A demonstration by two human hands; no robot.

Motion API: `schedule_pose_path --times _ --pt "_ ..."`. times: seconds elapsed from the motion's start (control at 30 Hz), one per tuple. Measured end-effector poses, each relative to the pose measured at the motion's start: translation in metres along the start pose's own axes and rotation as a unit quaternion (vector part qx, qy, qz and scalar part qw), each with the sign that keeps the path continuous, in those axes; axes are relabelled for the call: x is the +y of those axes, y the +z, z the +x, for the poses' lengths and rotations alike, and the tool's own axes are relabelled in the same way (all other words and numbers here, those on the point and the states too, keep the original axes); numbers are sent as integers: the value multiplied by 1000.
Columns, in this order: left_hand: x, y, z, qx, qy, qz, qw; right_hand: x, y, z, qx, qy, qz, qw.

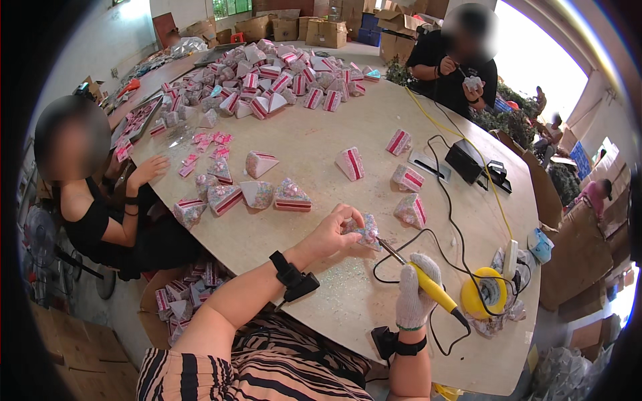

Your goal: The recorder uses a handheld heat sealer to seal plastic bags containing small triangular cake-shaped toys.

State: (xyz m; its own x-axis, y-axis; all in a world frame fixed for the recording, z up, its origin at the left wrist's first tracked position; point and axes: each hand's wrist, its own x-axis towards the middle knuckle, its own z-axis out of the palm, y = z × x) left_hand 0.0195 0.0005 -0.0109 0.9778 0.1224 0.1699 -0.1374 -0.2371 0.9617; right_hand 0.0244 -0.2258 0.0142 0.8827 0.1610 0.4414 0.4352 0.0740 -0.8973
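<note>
Pale wall (pixel 93 53) noted at left | green-tinted window (pixel 232 7) set at far side | daylight admitted through wide opening (pixel 535 57) at upper right | broad beige table (pixel 314 134) placed centrally | grey floor (pixel 122 313) partly covered by cardboard boxes (pixel 77 344)

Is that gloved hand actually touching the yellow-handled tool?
Touching: the head view shows the gloved right hand closed around the yellow-handled tool, with fingers against its handle.

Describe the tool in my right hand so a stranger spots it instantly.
Over the big pale table, near right, find your whitish-gloved right hand. It holds a yellow-handled tool with a slim metal shaft. Its long, pen-like shape sets it apart from the round yellow roll beside it.
</note>
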Motion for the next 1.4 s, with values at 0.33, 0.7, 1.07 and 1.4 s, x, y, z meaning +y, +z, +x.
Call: schedule_pose_path --times 0.33,0.7,1.07,1.4 --pt "8 2 -2 -8 17 32 999 -7 1 1 28 13 20 999" --pt "13 -5 -1 -11 15 57 998 -6 3 3 24 29 31 999" --pt "51 -73 91 28 15 512 858 14 -8 3 138 -49 41 988" --pt "-41 -90 196 -62 -69 544 834 14 -9 5 135 -68 30 988"
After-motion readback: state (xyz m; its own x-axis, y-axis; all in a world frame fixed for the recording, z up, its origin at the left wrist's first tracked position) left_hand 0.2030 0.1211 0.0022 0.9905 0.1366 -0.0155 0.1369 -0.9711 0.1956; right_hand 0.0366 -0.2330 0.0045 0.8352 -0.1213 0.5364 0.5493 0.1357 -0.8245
